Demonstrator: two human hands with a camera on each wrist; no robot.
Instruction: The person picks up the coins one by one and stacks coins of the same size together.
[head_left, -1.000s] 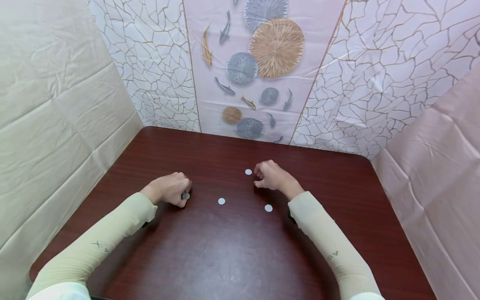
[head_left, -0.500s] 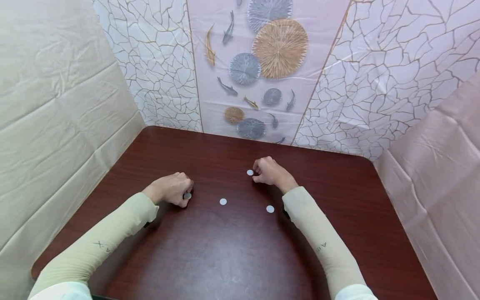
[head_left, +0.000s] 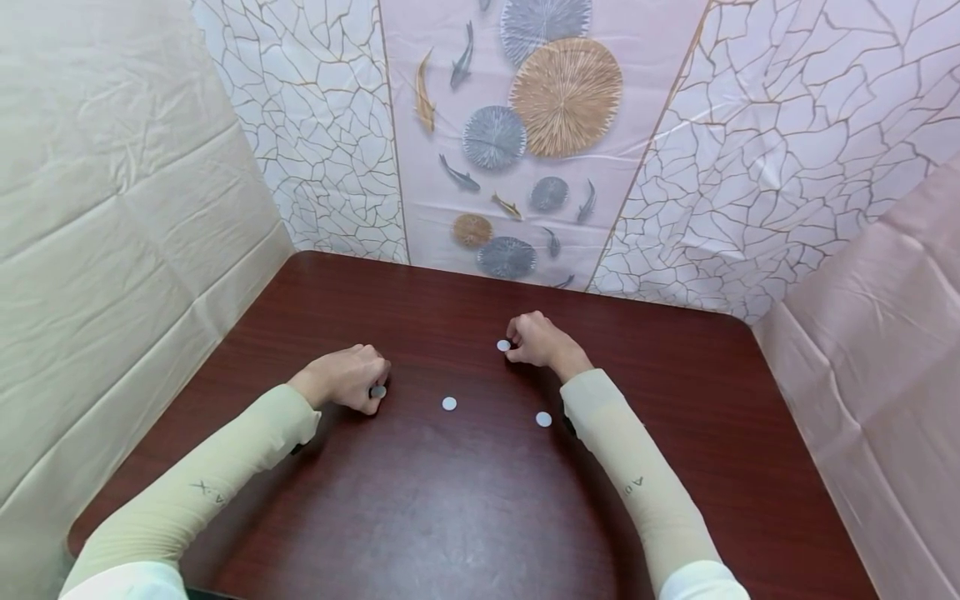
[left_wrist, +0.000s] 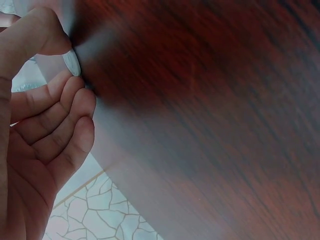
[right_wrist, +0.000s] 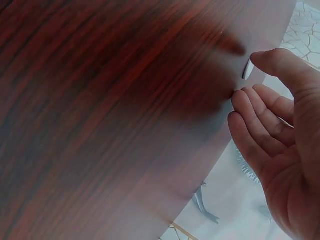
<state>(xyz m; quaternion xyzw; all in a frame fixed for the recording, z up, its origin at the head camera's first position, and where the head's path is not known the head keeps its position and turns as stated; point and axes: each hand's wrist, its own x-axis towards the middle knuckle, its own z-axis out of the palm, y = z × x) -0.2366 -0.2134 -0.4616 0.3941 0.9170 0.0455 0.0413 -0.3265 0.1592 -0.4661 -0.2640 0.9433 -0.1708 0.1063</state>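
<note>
My left hand [head_left: 347,377] rests low on the brown table, its thumb and index fingertip at opposite edges of a flat white disc [head_left: 378,392]. The left wrist view shows that pinch, with the disc [left_wrist: 72,62] between the tips. Farther back, my right hand [head_left: 542,342] reaches over a second white disc [head_left: 503,345] lying on the wood. In the right wrist view the thumb is right at the edge of this disc [right_wrist: 247,69], and a small gap shows between it and the curved fingers. Two more white discs, one central [head_left: 449,403] and one to the right [head_left: 543,419], lie between the hands.
The dark red-brown table [head_left: 442,508] has rounded back corners. A patterned cloth [head_left: 502,192] with printed fish and round leaves hangs behind it. Plain pale cloth hangs along the left side [head_left: 127,250] and the right side [head_left: 885,358].
My right hand has moved slightly left to the back disc, its thumb and fingers now around it. The left hand keeps its pinch on its disc. The head view has shifted slightly.
</note>
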